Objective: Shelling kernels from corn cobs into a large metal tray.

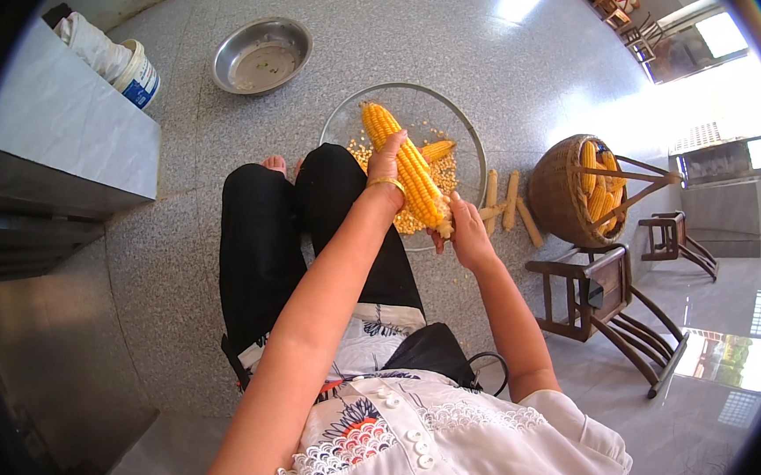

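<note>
A large yellow ear of corn (408, 159) slants across the view, its rows full of kernels. My left hand (385, 161) wraps around its middle. At the ear's pale lower end, my right hand (469, 231) grips with the thumb up against it; some of its fingers are hidden. Below the ear lies a round sieve-like tray (482, 157) with a grey rim, beside my knee. Loose corn kernels (445, 172) are scattered in it, and another yellow ear (438, 149) rests among them. Several stripped corncobs (510, 202) lie on the floor just right of the tray.
Right of the cobs stands a woven basket (549, 183) with a handle, holding several ears (598, 186). A wooden chair (612, 291) is close to it, with a smaller one (668, 227) beyond. A metal basin (226, 69) with scraps, a white bucket (137, 76) and a grey block (74, 113) are to the left.
</note>
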`<state>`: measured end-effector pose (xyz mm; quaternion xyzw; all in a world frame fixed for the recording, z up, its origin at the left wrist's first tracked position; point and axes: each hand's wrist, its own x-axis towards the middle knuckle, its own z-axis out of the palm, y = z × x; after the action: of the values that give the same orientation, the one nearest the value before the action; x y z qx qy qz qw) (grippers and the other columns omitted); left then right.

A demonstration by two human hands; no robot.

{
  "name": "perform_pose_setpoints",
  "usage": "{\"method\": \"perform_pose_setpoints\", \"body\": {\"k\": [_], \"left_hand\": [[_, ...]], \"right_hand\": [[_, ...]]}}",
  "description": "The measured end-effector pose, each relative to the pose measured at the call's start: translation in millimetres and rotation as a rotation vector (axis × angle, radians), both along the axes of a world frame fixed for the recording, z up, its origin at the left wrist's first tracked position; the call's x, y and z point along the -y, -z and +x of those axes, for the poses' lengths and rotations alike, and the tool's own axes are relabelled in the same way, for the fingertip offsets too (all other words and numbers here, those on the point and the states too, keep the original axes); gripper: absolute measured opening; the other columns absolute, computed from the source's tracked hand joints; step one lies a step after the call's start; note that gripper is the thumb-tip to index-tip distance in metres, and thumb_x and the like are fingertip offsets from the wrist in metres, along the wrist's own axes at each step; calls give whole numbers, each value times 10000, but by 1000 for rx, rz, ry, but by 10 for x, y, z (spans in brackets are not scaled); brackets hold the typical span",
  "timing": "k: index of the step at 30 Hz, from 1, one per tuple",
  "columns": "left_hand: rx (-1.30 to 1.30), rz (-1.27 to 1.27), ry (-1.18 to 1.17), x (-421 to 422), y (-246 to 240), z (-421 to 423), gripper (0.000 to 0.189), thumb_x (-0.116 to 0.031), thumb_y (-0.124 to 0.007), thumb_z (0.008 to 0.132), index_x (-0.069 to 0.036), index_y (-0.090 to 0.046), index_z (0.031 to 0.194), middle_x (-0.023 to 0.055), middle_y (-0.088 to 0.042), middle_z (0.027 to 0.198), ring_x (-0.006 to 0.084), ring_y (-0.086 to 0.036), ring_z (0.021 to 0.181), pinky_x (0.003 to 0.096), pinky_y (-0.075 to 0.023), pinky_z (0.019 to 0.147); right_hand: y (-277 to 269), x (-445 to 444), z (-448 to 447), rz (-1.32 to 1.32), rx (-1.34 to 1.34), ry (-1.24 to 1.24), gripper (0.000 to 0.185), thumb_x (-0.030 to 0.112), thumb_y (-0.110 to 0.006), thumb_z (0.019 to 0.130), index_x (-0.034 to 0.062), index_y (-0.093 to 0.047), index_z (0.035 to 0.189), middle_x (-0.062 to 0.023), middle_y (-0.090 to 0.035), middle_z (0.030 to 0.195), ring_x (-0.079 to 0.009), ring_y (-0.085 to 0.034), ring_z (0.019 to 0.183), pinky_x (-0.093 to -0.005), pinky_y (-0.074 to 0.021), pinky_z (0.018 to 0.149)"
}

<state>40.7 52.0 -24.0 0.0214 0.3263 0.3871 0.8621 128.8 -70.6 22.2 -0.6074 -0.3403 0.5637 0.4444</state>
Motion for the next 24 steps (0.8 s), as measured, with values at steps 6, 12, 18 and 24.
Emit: {"method": "perform_pose_setpoints", "body": {"k": [6, 12, 18, 24], "left_hand": [[-91, 127, 20, 34, 0, 23, 400, -273, -673, 642, -60, -463, 907, 89, -534, 723, 207, -549, 608, 352, -475, 541], [-83, 152, 55, 29, 1, 16, 417, -283, -672, 645, -47, -461, 916, 93, -534, 737, 207, -550, 613, 348, -480, 554], [87, 52, 105, 18, 11, -5, 409, -286, -666, 652, -46, -462, 913, 93, -531, 730, 213, -550, 615, 352, -481, 572], [-54, 145, 72, 53, 7, 23, 402, -281, -668, 651, -39, -466, 899, 97, -532, 728, 215, -553, 615, 349, -482, 568]], "right_hand": [[18, -52, -42, -130, 108, -38, 493, 456, -251, 874, 15, -468, 842, -60, -518, 605, -111, -486, 454, -222, -391, 390], [144, -53, 11, 69, 186, -137, 443, 417, -302, 878, 4, -463, 876, -54, -524, 623, -95, -492, 474, -215, -401, 402], [71, 35, 72, 8, -37, -115, 452, 407, -263, 888, 4, -466, 880, -61, -524, 613, -105, -508, 485, -221, -415, 418], [-18, -21, -39, -69, 16, 27, 459, 380, -294, 890, -16, -458, 1056, -72, -542, 792, -125, -536, 622, -230, -445, 544]]}}
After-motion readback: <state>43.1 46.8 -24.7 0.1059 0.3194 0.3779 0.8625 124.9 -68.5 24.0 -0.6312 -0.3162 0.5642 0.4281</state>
